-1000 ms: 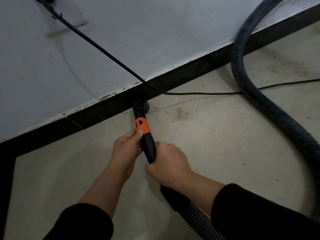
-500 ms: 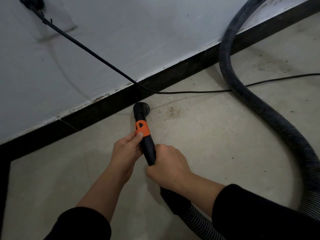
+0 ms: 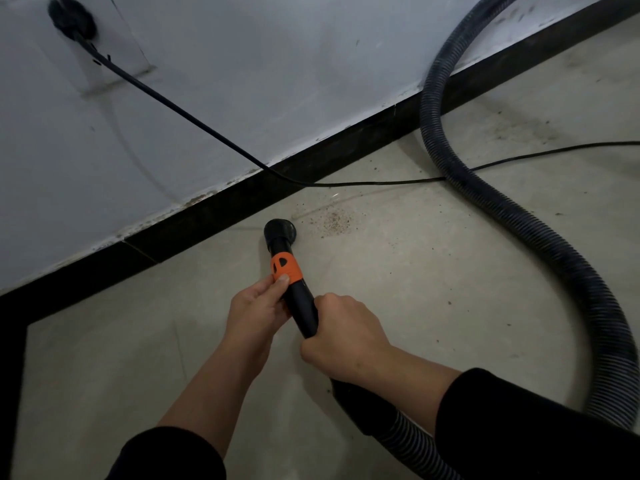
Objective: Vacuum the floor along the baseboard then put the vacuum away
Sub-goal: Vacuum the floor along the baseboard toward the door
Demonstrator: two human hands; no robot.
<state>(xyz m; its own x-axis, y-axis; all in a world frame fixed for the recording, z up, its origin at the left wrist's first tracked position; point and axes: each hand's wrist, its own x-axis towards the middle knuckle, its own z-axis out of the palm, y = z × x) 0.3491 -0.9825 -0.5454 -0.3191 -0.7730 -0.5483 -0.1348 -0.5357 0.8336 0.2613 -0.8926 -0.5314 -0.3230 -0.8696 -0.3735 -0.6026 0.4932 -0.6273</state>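
A black vacuum wand [image 3: 300, 303] with an orange collar [image 3: 284, 268] points down at the grey floor, its round nozzle [image 3: 280, 231] resting a little in front of the black baseboard [image 3: 207, 216]. My left hand [image 3: 256, 306] holds the wand just below the collar, thumb on the orange band. My right hand [image 3: 341, 336] grips the wand lower down. A small patch of brown grit [image 3: 334, 221] lies just right of the nozzle. The ribbed black hose [image 3: 519, 216] loops from the wand's end round the right side and up to the wall.
A thin black power cord [image 3: 363, 183] runs from a plug [image 3: 71, 17] in the white wall down over the baseboard and across the floor under the hose to the right. More specks of dirt [image 3: 519, 129] lie along the floor at the right.
The nozzle has drawn back a little from the baseboard. The view has shifted, bringing the wall plug into sight. Both hands keep their hold on the wand.
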